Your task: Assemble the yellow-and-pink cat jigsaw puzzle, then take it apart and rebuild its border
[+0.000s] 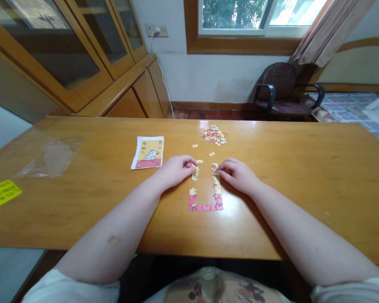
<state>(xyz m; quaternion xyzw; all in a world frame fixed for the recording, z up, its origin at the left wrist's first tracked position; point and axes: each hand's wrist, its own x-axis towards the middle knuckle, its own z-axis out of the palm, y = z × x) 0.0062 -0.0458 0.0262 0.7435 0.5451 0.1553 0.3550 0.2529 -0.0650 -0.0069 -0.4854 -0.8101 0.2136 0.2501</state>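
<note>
On the table lies a partly joined jigsaw border (208, 207), pink along the bottom and yellow up its sides. My left hand (179, 170) rests at the upper left, its thumb and fingertips on a short strip of yellow puzzle pieces (194, 177). A gap separates that strip from the lower left corner. Over on the other side, my right hand (235, 173) has its thumb and forefinger closed at the top of the right edge, touching a puzzle piece (214, 167) there. Whether either hand grips a piece or only presses on it is hard to see.
Beyond the hands is a pile of loose puzzle pieces (215, 135), with single pieces (212, 154) nearer. A printed reference picture (148, 153) lies left of the puzzle. Farther left are a clear plastic bag (55, 155) and a yellow label (3, 194). An office chair (281, 90) stands behind the table (287, 168).
</note>
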